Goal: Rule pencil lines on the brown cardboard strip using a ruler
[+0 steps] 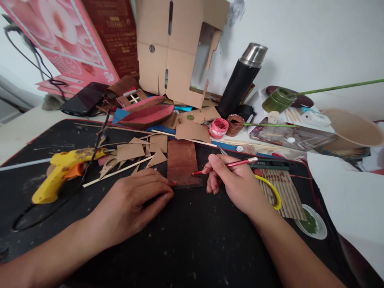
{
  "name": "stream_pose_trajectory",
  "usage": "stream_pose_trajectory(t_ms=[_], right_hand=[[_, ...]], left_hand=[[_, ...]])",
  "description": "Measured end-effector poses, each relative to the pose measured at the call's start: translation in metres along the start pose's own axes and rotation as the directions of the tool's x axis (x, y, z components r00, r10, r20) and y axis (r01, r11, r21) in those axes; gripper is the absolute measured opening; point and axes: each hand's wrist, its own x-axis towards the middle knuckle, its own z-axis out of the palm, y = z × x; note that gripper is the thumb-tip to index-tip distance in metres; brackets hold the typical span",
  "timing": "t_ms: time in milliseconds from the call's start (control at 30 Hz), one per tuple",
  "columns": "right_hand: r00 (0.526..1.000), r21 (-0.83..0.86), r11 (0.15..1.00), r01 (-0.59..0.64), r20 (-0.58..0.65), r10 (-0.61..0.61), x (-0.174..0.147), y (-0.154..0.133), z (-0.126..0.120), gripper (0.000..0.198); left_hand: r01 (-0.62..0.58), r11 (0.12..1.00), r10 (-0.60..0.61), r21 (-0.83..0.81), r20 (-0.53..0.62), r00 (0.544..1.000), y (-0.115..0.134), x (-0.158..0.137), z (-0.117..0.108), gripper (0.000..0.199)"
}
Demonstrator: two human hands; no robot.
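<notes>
A red pencil [231, 164] with a white eraser end is gripped in my right hand [232, 176], whose fingers are closed around it. Its tip touches or hovers just over a reddish-brown painted piece of cardboard [181, 160] in the middle of the black mat. Along the near edge of that piece lies what looks like a clear strip [192, 185], hard to make out. My left hand [144, 196] rests on the mat with fingers stretched out, their tips at the cardboard's lower left corner. It holds nothing that I can see.
A yellow hot glue gun [63, 172] and cardboard scraps [130, 152] lie left. Behind are a pink boat-shaped piece [147, 116], paint jars [219, 128] and a black thermos [240, 80]. Yellow-handled scissors [274, 192], corrugated cardboard [283, 192] and a green paint lid [312, 222] sit right.
</notes>
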Motion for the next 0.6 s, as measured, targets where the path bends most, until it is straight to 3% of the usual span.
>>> stream_pose_trajectory(t_ms=[600], right_hand=[[0.998,-0.020,1.000,0.012,0.063,-0.010,-0.0035,-0.0009,0.0021,0.057]], left_hand=[[-0.002,1.000,0.002,0.006,0.004,1.000,0.0000,-0.0010,0.0004,0.015]])
